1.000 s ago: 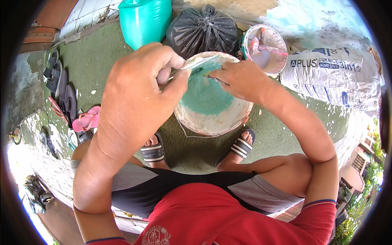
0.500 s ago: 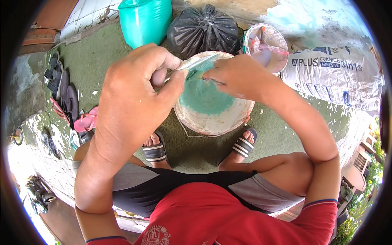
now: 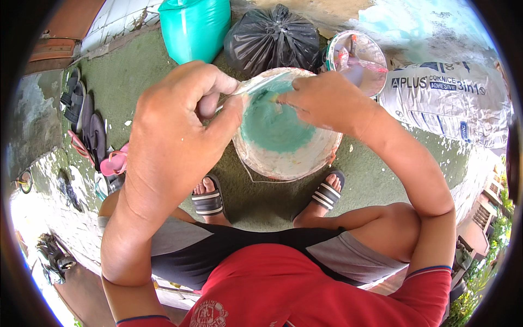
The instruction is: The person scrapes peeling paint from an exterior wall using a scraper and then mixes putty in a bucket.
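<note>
Between my feet stands a round bucket [image 3: 291,168], its rim and inner wall smeared with dried whitish residue. Wet green paint or paste [image 3: 277,131] lies inside. My left hand [image 3: 174,120] is raised at the bucket's left edge, thumb and fingers pinching a thin, see-through plastic piece [image 3: 256,84] that reaches over the far rim. My right hand [image 3: 332,106] hangs over the green mix from the right, fingers curled together. Whatever they grip is mostly hidden; only a small brownish tip shows by the fingertips.
Beyond the bucket sit a green sack [image 3: 195,30], a tied black plastic bag [image 3: 272,41] and a smaller stained bucket [image 3: 376,57]. A white printed sack [image 3: 441,106] lies at right. Sandals [image 3: 95,139] line the left side of the green floor [image 3: 147,65].
My right hand has shifted slightly right over the bucket, uncovering a little more of the green mix. My left hand keeps its pinch, nearly unmoved.
</note>
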`<action>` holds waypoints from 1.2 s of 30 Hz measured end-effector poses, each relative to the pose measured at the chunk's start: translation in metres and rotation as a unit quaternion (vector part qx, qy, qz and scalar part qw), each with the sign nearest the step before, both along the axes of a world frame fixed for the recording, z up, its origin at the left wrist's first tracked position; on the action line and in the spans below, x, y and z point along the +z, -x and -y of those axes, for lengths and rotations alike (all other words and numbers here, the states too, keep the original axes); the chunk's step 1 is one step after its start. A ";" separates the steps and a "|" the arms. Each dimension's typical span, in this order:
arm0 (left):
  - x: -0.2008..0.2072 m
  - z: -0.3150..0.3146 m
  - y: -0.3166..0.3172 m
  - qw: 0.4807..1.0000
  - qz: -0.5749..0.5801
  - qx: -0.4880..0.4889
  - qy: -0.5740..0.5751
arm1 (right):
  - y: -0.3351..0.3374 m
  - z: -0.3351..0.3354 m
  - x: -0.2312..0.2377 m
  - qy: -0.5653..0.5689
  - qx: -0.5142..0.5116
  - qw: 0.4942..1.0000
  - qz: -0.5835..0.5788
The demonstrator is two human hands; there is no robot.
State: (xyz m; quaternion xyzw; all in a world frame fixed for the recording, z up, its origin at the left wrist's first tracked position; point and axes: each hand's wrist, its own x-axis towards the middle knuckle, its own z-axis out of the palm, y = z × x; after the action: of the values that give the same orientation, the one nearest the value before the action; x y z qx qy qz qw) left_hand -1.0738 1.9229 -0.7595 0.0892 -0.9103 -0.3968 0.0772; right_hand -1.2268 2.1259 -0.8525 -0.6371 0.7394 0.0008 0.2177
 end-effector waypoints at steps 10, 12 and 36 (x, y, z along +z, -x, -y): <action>-0.004 -0.002 0.002 1.000 0.009 -0.004 -0.016 | -0.004 -0.006 -0.032 0.053 0.040 0.997 -0.024; -0.002 0.000 0.003 1.000 0.006 -0.012 -0.001 | -0.004 -0.004 -0.032 0.054 0.054 0.997 -0.028; 0.001 -0.005 0.000 0.999 0.031 0.017 -0.017 | -0.023 -0.006 -0.005 0.060 0.079 0.994 -0.037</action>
State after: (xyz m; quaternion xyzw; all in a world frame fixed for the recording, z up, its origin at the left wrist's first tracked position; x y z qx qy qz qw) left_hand -1.0739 1.9280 -0.7586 0.1186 -0.9037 -0.4078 0.0539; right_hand -1.2033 2.1316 -0.8570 -0.7047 0.6932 -0.0026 0.1510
